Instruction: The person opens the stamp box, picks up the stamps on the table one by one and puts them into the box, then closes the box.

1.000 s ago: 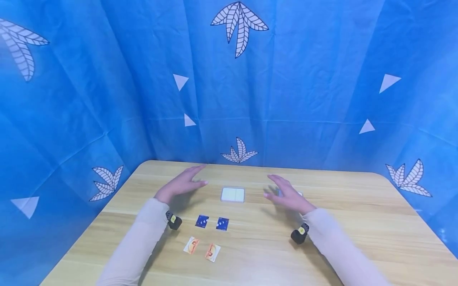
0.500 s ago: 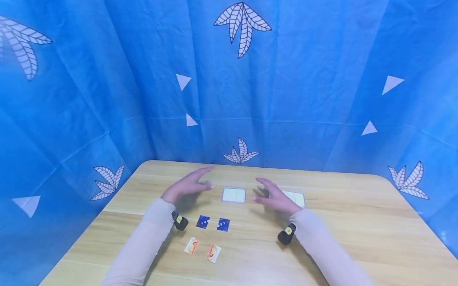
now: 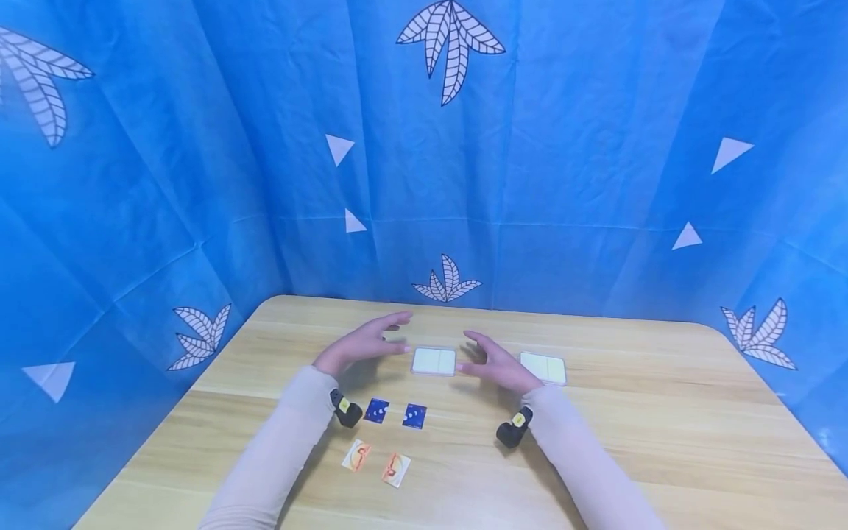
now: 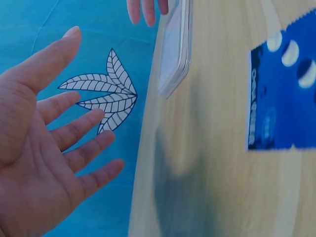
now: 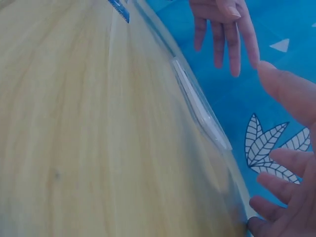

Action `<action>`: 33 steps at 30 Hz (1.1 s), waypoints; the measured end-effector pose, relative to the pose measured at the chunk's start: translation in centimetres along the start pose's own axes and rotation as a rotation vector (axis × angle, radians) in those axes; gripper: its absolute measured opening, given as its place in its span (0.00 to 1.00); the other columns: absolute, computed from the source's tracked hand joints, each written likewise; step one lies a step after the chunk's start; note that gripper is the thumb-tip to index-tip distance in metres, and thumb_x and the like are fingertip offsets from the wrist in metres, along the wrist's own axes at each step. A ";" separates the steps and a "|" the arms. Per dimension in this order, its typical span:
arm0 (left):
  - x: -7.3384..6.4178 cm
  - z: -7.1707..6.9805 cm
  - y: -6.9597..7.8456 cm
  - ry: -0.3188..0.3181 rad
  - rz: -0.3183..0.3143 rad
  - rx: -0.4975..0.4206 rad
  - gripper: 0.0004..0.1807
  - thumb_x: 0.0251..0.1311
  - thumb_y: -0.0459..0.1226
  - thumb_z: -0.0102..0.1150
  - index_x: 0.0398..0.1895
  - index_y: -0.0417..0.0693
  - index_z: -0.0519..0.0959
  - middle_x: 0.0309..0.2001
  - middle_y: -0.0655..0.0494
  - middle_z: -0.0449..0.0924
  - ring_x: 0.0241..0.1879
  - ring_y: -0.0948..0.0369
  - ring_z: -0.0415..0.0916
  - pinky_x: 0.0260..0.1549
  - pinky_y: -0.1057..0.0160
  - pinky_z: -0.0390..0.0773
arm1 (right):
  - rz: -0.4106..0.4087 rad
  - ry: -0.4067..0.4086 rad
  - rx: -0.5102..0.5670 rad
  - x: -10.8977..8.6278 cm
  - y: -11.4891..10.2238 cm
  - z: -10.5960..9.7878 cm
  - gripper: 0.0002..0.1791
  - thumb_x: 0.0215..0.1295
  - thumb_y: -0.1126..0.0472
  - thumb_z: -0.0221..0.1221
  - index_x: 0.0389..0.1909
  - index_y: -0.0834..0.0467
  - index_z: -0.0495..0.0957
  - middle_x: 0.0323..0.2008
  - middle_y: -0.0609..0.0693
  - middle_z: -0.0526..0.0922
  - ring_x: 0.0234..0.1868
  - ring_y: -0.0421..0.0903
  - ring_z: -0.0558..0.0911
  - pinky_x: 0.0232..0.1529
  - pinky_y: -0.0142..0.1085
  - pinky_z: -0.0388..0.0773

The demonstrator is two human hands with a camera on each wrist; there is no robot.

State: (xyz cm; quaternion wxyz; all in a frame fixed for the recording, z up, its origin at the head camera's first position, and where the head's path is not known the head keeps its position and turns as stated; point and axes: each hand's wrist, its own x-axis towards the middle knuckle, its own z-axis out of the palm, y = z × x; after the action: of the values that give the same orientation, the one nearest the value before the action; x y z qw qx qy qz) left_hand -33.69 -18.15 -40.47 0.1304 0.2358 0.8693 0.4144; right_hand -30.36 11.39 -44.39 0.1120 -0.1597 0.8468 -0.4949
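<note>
My left hand (image 3: 367,341) hovers over the table with fingers extended and the thumb apart, just left of a flat clear case (image 3: 433,361) holding white inserts. On that case's other side my right hand (image 3: 500,364) is spread in the same way, its thumb tip near the case's right edge. Both palms face inward and hold nothing. In the left wrist view the clear case (image 4: 177,44) appears edge-on beyond the fingers; the right wrist view shows the case (image 5: 200,106) lying on the wood. A second similar case (image 3: 543,366) lies right of my right hand.
Nearer on the wooden table (image 3: 662,427) lie two blue cards (image 3: 414,417) with white moon shapes. Closer still are two orange-and-white cards (image 3: 395,470), tilted. A blue patterned curtain (image 3: 563,147) hangs behind the table's far edge.
Both hands have moved inward toward the middle case, the right one further. The second case at right, earlier mostly covered by the right hand, is now visible. The cards stay in place.
</note>
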 end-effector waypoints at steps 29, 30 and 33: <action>1.3 3.1 -1.2 0.001 -0.069 -0.202 0.40 0.48 0.36 0.69 0.67 0.47 0.64 0.64 0.47 0.67 0.63 0.48 0.65 0.63 0.48 0.61 | -0.064 0.005 0.108 1.8 0.6 1.8 0.42 0.48 0.56 0.70 0.66 0.58 0.64 0.64 0.56 0.69 0.65 0.57 0.67 0.65 0.51 0.60; 1.4 3.1 -1.3 0.005 -0.076 -0.202 0.40 0.47 0.36 0.69 0.66 0.46 0.64 0.64 0.47 0.68 0.63 0.48 0.65 0.63 0.49 0.61 | -0.059 0.011 0.108 1.8 0.6 1.8 0.42 0.49 0.57 0.70 0.66 0.59 0.64 0.64 0.57 0.69 0.64 0.57 0.68 0.65 0.50 0.60; 1.4 3.1 -1.5 0.009 -0.096 -0.185 0.38 0.47 0.35 0.70 0.64 0.44 0.67 0.62 0.47 0.70 0.62 0.49 0.66 0.63 0.50 0.62 | -0.047 0.036 0.105 1.8 0.5 1.9 0.40 0.49 0.59 0.70 0.64 0.62 0.65 0.62 0.58 0.71 0.62 0.57 0.69 0.64 0.49 0.62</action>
State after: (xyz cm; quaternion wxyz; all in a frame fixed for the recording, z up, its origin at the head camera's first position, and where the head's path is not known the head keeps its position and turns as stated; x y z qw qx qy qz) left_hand -33.98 -16.19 -43.63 0.1675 0.1792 0.8381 0.4872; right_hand -31.43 9.41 -45.80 0.0930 -0.1645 0.8175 -0.5441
